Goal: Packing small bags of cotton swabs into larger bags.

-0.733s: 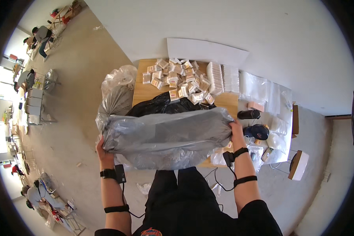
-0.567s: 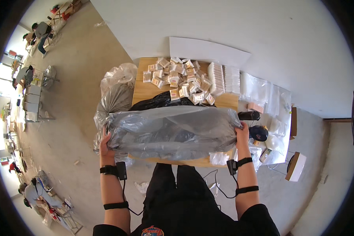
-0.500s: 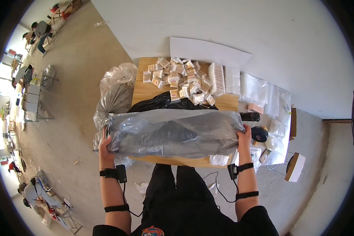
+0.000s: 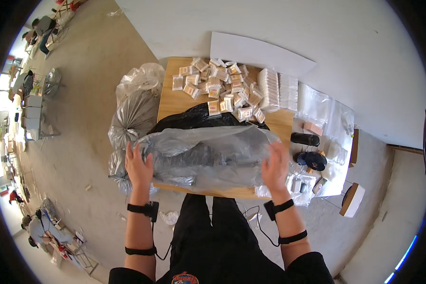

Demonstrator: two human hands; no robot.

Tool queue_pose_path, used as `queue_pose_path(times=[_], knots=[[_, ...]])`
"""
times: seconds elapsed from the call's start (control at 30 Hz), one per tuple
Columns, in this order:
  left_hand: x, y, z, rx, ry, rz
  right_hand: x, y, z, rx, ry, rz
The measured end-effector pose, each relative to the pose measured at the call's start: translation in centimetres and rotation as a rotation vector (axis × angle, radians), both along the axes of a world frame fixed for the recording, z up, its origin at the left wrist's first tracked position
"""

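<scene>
Grey bag (image 4: 208,158), thin and wrinkled plastic, stretched sideways across the near part of the wooden table (image 4: 171,105), with darker patches showing through. At its left end, left hand (image 4: 140,168), fingers spread well apart, thumb away from the rest. At its right end, right hand (image 4: 275,168), fingers loosely parted and slightly blurred. Between either hand and the plastic, contact or gap impossible to judge. Just behind the bag, black plastic (image 4: 189,118), crumpled. Farther back, loose heap of packets (image 4: 214,90) with beige sticks inside; right of the heap, tidy stack (image 4: 269,92) in clear wrap, then sleeves (image 4: 288,92). Beside the table on the left, bulging sacks (image 4: 135,112). On the right, black flask (image 4: 305,138) and pink block (image 4: 312,128), near each other. Against the wall, white board (image 4: 258,51). Far left, people (image 4: 45,26), well apart from all this.
</scene>
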State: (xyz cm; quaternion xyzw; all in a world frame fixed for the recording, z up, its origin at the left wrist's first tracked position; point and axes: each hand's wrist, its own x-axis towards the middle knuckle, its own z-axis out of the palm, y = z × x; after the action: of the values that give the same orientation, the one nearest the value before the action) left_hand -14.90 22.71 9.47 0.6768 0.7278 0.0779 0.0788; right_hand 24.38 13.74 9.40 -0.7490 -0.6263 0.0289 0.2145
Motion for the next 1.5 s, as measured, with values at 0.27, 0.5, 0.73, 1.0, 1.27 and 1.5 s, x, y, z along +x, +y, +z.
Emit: queue_pose_path(times=[0.27,0.5,0.73,1.0,1.27,1.5], knots=[[2.2,2.1,-6.3,-0.269,0.019,-0.865,-3.0,2.4,-6.7,-0.463,-0.161,0.371],[-0.6,7.3,-17.7,-0.347,0.08,-0.885,3.0,1.9,-19.1,-1.019,-0.031,0.078],[-0.6,6.7,-26.1,-0.554,0.13,-0.699,2.7,1.1,-26.5,-0.973,-0.164,-0.031],[0.6,6.4,-25.3,-0.478,0.089,-0.698,3.0,1.4,-25.0,-1.006,-0.081,-0.039],[8.9,-1.8,-18.4,-0.445,-0.14,-0.843,-5.8,4.3,-15.4,-0.597,0.333,0.379],[10.6,-10.4,-20.0,-0.604,-0.305,-0.982,-7.3,7.2,-20.4,-0.671,-0.123,0.663]])
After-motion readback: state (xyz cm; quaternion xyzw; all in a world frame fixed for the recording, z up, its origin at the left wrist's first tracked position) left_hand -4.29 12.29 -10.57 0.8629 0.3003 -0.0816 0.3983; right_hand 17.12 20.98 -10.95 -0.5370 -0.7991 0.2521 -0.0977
